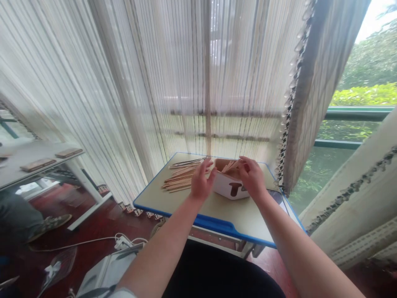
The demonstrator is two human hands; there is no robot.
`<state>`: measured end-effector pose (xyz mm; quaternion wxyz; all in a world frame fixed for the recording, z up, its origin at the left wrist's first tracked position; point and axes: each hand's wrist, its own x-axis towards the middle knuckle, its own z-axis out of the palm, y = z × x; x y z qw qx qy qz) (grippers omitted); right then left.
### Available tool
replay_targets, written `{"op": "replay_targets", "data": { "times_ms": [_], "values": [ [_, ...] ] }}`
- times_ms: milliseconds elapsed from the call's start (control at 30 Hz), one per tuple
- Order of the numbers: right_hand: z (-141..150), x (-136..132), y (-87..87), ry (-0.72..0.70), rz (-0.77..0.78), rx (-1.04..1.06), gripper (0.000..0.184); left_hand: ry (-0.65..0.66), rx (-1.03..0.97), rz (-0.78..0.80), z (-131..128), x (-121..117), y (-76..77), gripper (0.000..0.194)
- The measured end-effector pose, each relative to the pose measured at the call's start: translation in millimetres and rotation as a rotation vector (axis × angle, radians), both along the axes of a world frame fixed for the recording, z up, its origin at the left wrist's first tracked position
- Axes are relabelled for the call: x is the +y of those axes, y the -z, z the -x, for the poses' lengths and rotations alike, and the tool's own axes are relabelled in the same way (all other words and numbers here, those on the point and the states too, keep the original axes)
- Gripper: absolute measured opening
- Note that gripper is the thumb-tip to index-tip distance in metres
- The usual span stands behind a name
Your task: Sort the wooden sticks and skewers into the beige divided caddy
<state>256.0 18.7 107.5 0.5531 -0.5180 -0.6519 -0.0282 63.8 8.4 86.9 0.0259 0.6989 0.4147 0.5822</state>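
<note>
A white paper box (228, 186) with a brown mark on its front stands on the small table, its top uncovered. Inside it, thin wooden sticks (230, 166) lean toward the right rim. My right hand (252, 177) is at that rim, fingers curled around the upper ends of these sticks; the fingertips are partly hidden. On the box's left, my left hand (201, 182) is held with fingers and thumb apart and nothing between them. A spread pile of wooden sticks (180, 178) lies on the tabletop left of my left hand.
The table (155, 196) has a blue edge; thin dark tools (189, 162) lie behind the pile. A dark flat object (279, 198) is under my right forearm. Curtains (186, 74) hang close behind. At left, another table (71, 159) and a person's shoe (54, 223).
</note>
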Motion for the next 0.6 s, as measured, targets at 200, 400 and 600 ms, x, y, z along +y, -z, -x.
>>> {"op": "replay_targets", "data": {
  "times_ms": [200,400,600],
  "values": [
    [57.1,-33.7,14.0,0.067,-0.364,-0.053,0.024,-0.368,0.367,0.207,86.0,1.4,52.2,0.023],
    [139.6,-10.6,87.8,-0.306,0.08,-0.339,0.033,-0.462,0.627,0.348,119.2,3.0,80.9,0.027],
    [151.3,21.5,131.7,-0.153,0.387,-0.427,0.05,-0.435,0.684,0.414,115.5,5.9,83.3,0.02]
  ]
}}
